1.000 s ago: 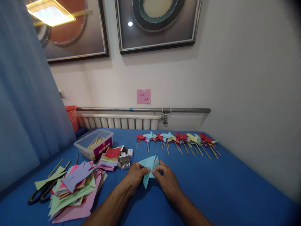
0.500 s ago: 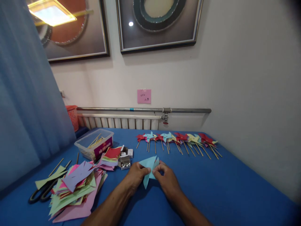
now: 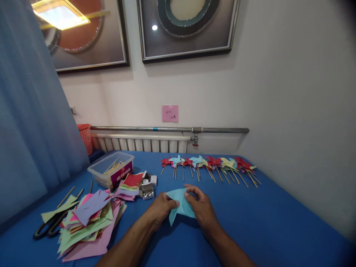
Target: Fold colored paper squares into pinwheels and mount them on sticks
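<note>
A light blue cut paper square (image 3: 180, 205) lies partly folded on the blue table (image 3: 267, 222), between both hands. My left hand (image 3: 160, 209) pinches its left side, thumb on top. My right hand (image 3: 202, 208) curls over its right side, fingers pressing a flap down near the middle. A row of finished paper pinwheels (image 3: 211, 165) on wooden sticks lies behind the hands, near the wall.
A pile of coloured cut paper (image 3: 89, 222) sits at the left, with black scissors (image 3: 50, 227) beside it. A clear plastic box of sticks (image 3: 111, 171), a smaller paper stack (image 3: 130, 185) and a small box of pins (image 3: 146, 191) stand behind. A curtain hangs left.
The right hand has shifted up and over the paper, and the raised flap is now folded flatter toward the middle. The left hand keeps its pinch.
</note>
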A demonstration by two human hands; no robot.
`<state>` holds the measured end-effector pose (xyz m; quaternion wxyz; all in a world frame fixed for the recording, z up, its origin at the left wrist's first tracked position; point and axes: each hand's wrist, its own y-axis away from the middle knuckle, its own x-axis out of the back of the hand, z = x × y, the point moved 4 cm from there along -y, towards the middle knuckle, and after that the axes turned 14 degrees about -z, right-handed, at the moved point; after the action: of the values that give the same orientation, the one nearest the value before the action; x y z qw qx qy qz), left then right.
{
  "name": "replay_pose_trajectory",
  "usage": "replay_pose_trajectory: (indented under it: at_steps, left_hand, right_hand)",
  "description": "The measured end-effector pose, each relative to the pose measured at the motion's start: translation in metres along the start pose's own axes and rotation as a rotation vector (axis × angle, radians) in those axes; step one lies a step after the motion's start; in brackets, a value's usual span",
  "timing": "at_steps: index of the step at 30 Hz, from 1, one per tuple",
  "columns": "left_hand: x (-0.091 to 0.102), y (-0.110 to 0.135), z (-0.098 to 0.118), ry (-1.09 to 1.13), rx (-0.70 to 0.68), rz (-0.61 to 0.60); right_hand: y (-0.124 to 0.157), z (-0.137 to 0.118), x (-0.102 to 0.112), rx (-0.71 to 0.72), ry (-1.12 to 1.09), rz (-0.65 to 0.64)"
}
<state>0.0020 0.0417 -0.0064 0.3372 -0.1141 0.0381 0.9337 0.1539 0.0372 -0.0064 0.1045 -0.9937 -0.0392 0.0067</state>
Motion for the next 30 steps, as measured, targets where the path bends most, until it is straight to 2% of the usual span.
replay_pose_trajectory:
  at_steps: [3, 7, 12, 16, 21, 30]
  left_hand:
    - [0.001, 0.001, 0.001, -0.021, 0.008, 0.03]
    - [0.003, 0.001, 0.0, 0.01, 0.016, 0.083]
    - [0.003, 0.001, 0.003, 0.063, -0.037, 0.084]
    - [0.004, 0.0, 0.003, 0.059, -0.044, 0.096]
    - [0.005, 0.0, 0.002, 0.081, -0.022, 0.122]
    - [0.003, 0.001, 0.004, 0.049, -0.022, 0.108]
  right_hand:
    - [0.003, -0.009, 0.001, 0.119, 0.208, 0.014]
    - [0.011, -0.021, -0.005, 0.232, 0.471, -0.031]
    - [0.022, -0.033, -0.013, 0.401, 0.819, -0.079]
    - [0.024, -0.036, -0.013, 0.483, 1.019, -0.061]
    - [0.023, -0.035, -0.015, 0.498, 1.122, -0.076]
    - [0.024, -0.04, -0.014, 0.47, 1.106, -0.176]
